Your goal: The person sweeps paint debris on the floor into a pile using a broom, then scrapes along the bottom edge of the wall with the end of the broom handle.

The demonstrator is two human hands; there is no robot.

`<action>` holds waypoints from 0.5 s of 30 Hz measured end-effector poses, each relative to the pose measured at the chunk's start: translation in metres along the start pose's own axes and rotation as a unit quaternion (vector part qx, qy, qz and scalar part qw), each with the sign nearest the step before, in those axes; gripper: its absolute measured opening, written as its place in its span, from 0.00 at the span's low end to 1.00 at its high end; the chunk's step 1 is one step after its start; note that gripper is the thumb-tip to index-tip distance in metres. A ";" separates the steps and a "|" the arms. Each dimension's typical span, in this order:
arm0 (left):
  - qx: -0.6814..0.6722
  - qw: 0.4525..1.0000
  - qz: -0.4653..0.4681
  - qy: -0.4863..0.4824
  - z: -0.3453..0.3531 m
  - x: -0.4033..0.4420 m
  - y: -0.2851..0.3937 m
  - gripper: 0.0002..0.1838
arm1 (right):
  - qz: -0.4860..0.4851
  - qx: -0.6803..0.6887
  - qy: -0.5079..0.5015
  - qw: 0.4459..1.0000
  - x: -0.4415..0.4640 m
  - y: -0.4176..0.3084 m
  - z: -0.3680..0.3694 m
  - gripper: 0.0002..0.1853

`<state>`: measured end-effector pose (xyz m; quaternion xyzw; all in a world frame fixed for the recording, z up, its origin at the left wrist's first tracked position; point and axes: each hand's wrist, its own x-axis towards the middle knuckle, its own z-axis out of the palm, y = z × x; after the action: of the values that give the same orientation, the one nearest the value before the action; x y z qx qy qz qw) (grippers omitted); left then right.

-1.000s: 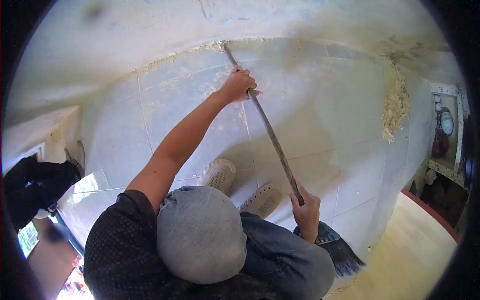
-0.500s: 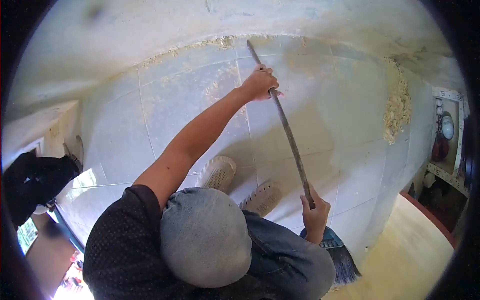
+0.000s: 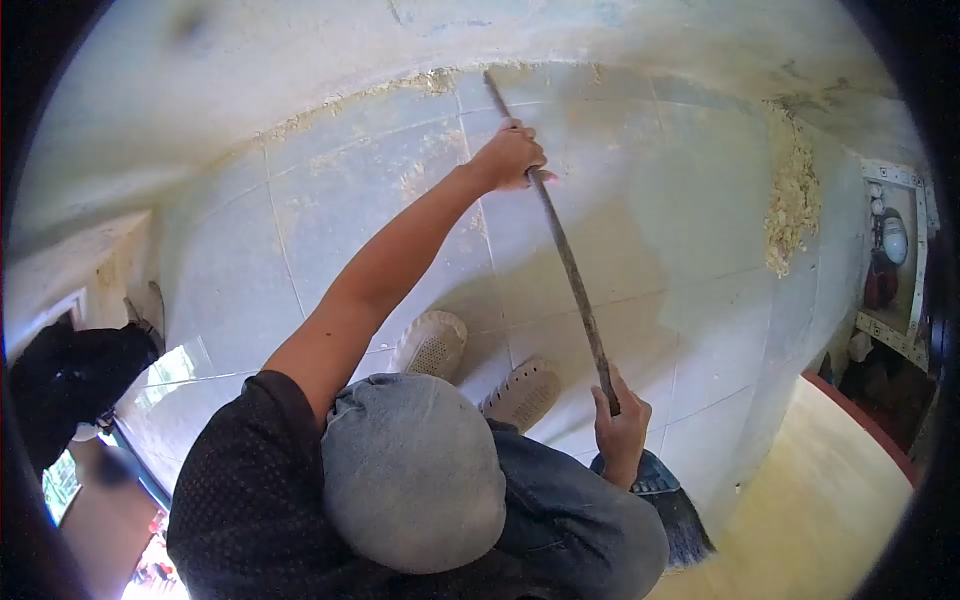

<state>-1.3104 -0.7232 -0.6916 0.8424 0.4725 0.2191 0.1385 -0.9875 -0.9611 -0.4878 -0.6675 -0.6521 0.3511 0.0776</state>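
A long, thin metal bar (image 3: 565, 245) slants across the view, its far tip at the foot of the wall (image 3: 300, 60), where a crumbly, flaking line runs. My left hand (image 3: 510, 157) is wrapped round its upper part. At the near end, my right hand (image 3: 623, 425) holds the bar between thumb and fingers, the end reaching the palm. Beside my right hand, partly hidden by my knee, is a broom head (image 3: 680, 515) with dark bristles and a blue top.
Pale flakes (image 3: 793, 205) lie heaped on the tiled floor (image 3: 380, 230) at the right. My slippers (image 3: 523, 392) stand below the bar. A shelf opening (image 3: 890, 260) holds small items at far right. A black cloth or bag (image 3: 80, 380) hangs at left, near a bright opening.
The view has shifted slightly, so floor and wall sit a little higher and further left. Both hands keep their hold on the bar, whose tip stays at the wall's base.
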 end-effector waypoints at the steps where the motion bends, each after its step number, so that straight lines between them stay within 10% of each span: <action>1: -0.002 1.000 -0.002 0.003 0.000 0.006 0.002 0.27 | 0.005 -0.001 0.004 1.000 0.000 0.001 -0.002 0.22; 15: 0.030 0.999 -0.024 0.034 -0.013 -0.039 -0.002 0.26 | 0.027 0.023 -0.066 0.997 0.001 -0.014 -0.006 0.21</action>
<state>-1.3362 -0.7554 -0.6909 0.8265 0.5037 0.2298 0.1020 -0.9956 -0.9558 -0.4757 -0.6582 -0.6293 0.4111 0.0404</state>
